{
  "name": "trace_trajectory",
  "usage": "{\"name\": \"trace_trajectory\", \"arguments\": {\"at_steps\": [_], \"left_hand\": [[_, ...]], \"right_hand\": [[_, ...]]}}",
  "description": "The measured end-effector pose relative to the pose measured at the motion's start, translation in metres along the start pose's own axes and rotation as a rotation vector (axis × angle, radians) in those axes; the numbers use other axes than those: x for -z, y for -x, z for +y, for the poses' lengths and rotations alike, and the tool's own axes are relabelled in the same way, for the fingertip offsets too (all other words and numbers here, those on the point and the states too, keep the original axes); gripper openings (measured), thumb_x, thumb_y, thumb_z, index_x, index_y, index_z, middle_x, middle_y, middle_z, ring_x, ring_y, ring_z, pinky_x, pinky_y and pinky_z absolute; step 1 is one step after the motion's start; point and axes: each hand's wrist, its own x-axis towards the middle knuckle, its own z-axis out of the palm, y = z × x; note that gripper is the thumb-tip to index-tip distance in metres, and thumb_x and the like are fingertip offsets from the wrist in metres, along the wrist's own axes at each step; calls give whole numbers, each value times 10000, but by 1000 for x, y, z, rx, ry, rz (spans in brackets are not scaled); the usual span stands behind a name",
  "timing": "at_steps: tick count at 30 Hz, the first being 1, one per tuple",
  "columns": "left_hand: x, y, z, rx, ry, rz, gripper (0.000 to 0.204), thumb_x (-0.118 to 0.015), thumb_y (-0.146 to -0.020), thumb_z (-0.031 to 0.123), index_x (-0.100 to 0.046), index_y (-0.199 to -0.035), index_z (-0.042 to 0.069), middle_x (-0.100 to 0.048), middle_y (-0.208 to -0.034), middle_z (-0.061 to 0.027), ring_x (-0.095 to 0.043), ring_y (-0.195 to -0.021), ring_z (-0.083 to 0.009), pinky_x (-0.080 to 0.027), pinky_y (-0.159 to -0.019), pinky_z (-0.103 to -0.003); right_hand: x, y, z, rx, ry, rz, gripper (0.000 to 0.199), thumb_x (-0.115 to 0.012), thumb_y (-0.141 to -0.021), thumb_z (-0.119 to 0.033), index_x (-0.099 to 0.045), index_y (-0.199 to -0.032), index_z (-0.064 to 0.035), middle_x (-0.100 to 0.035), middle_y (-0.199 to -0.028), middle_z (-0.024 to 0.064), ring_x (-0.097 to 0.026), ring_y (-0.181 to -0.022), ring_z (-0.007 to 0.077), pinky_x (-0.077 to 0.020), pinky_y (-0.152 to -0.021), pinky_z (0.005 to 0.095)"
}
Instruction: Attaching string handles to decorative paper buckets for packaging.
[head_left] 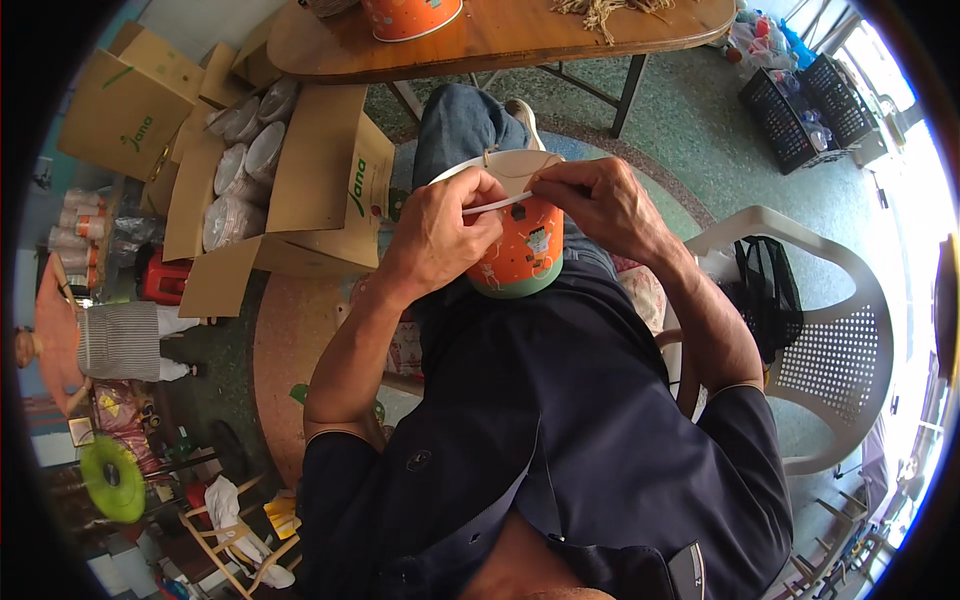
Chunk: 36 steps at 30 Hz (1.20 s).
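The fingers [478, 215] of the left hand [440, 235] are pinched together on one end of a thin white strip handle [497, 205], and the fingers [548, 186] of the right hand [600, 205] are closed on its other end, so the strip runs nearly level between the two hands. Both hands sit over the mouth of an orange paper bucket with a pale green base and small cartoon figures printed on its side [522, 252]. The bucket rests on the person's lap, against the dark blue shirt, with its white rim tipped up toward the knee in blue jeans.

Judging by how things lie, the strip is about halfway seated: it spans the rim from side to side, but whether either end is already fixed into the bucket wall cannot be told, since the fingertips cover both ends. A small loop or tab stands up at the far rim, just behind the hands. The bucket itself looks fully formed; only the fitting of the handle appears left for this piece.

Beyond the knees, a second orange bucket of the same kind [410, 17] stands on the brown wooden desk [500, 45], next to a heap of pale straw-like strands [610, 10]. To the person's left, an open brown cardboard carton [320, 170] holds stacks of white round pieces wrapped in clear plastic [240, 165]. A white plastic chair [830, 330] stands to the right.
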Motion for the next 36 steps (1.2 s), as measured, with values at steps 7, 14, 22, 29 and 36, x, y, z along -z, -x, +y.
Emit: {"name": "trace_trajectory", "arguments": {"at_steps": [7, 14, 22, 29, 36], "left_hand": [[9, 1, 3, 8, 199, -64, 230, -624, -851, 18, -664, -1070, -40, -752, -966, -118, -729, -916, -177, -575, -861, -329], [15, -1, -11, -42, 119, -13, 318, -673, -822, -6, -667, -1140, -2, -666, -965, -43, -645, -938, -126, -548, -893, -296], [14, 9, 4, -62, -95, -64, 252, -824, -873, 155, -776, -1073, 10, -770, -960, -174, -772, -888, -282, -590, -793, -359], [-7, 10, 0, -249, -155, 116, 448, -842, -888, 214, -671, -1269, 53, -769, -958, -105, -745, -886, -177, -590, -792, -334], [-15, 6, -9, -434, -69, 238, 437, -861, -837, 207, -679, -1222, 110, -734, -1009, -84, -738, -957, -260, -603, -840, -368]], "right_hand": [[-1, 0, -1, -5, -49, -34, 229, -692, -1001, -177, -781, -1115, 1, -784, -932, 140, -725, -853, 143, -570, -791, 313], [3, 1, -5, -47, -67, -46, 231, -686, -1009, -171, -780, -1129, 3, -786, -940, 137, -721, -866, 136, -568, -804, 316], [4, -1, 1, 29, -75, 19, 212, -671, -1021, -150, -778, -1123, 2, -767, -929, 106, -683, -821, 119, -547, -758, 295], [5, 14, -18, 181, -79, 18, 169, -715, -959, -98, -780, -1094, -20, -777, -939, 138, -741, -771, 223, -564, -692, 337], [-6, 17, -30, 229, 147, 17, 162, -703, -922, -63, -785, -1060, -46, -761, -918, 168, -750, -775, 332, -574, -672, 386]]}}
